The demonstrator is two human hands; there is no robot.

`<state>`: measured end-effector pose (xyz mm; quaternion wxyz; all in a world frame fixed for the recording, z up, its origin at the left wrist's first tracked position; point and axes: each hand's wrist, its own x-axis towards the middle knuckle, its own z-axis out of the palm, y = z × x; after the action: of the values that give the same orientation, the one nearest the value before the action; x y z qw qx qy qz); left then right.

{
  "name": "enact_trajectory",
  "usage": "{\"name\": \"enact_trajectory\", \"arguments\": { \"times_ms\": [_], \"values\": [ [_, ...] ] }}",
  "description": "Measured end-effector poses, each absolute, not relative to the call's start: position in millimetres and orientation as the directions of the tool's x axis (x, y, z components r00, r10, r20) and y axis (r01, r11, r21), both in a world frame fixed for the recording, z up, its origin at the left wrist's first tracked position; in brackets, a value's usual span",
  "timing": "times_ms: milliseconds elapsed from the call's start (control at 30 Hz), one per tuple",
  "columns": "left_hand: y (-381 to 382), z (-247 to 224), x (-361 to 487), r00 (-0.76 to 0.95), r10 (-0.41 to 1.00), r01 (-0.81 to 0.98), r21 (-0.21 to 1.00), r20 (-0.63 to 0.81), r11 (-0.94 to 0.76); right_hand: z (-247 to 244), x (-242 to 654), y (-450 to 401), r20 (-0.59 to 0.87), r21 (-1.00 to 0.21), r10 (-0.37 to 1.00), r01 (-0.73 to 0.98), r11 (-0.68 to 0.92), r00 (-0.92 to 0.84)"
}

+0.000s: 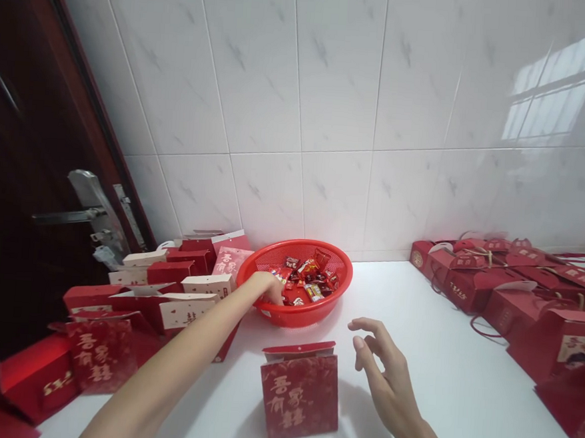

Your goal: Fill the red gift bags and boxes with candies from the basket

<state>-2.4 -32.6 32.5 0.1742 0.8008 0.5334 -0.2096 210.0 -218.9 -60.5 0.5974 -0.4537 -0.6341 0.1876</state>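
Observation:
My left hand (pixel 271 287) reaches into a red plastic basket (pixel 295 318) of wrapped candies (pixel 313 274). Its fingertips are down among the candies at the left side, and what they touch is hidden. In front of the basket a dark red paper gift box (pixel 300 396) with pale Chinese lettering stands upright, its top flap partly raised. Just right of that box my right hand (pixel 382 369) hovers over the white table with fingers loosely curved and apart, holding nothing.
Several red and cream gift boxes (pixel 191 272) crowd the left side. More red boxes with cord handles (pixel 473 285) lie along the right. Behind the white table (pixel 382 292) rises a tiled wall (pixel 328 201); a dark door with a metal handle (pixel 90 211) is at left.

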Motion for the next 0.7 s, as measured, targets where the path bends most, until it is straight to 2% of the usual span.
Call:
{"name": "enact_trajectory", "arguments": {
  "times_ms": [100,300,467,567,700],
  "values": [
    [-27,19,19,0.348,0.715,0.912,0.044,-0.607,-0.407,-61,209,-220,0.594,-0.767,0.797,0.372,0.523,0.104],
    [-18,2,57,0.513,0.661,0.846,0.191,-0.548,-0.498,-59,203,-223,0.712,-0.642,0.7,0.453,0.619,0.052],
    [0,-1,66,0.598,0.752,0.8,0.275,-0.278,-0.534,-64,206,-220,0.739,-0.588,0.674,0.496,0.639,0.007],
    [14,2,63,0.578,0.804,0.799,0.291,-0.136,-0.526,-66,207,-219,0.734,-0.582,0.679,0.503,0.638,-0.012],
    [31,8,55,0.516,0.856,0.824,0.284,-0.021,-0.49,-67,206,-218,0.762,-0.551,0.645,0.474,0.687,-0.049]
  ]
}}
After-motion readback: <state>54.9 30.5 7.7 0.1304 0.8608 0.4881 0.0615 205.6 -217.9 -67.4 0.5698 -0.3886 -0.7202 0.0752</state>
